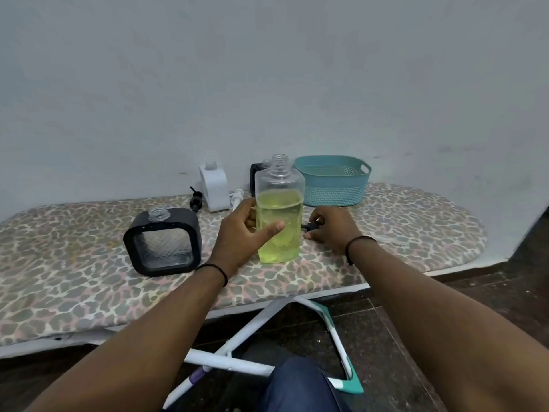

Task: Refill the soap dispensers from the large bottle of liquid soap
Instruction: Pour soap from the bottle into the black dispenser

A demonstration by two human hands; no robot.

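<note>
Head view looks forward and down, close over the ironing board.

Ironing board: I see it spanning the view, padded cover in a leopard-spot print, rounded right end.
Wall: directly behind the ironing board, plain pale grey-blue, a few faint scuffs.
Floor: below the ironing board, dark tiles.
Board legs: white tubing crossing under the ironing board's near edge.
Light: soft, even, no hard shadows.
</note>
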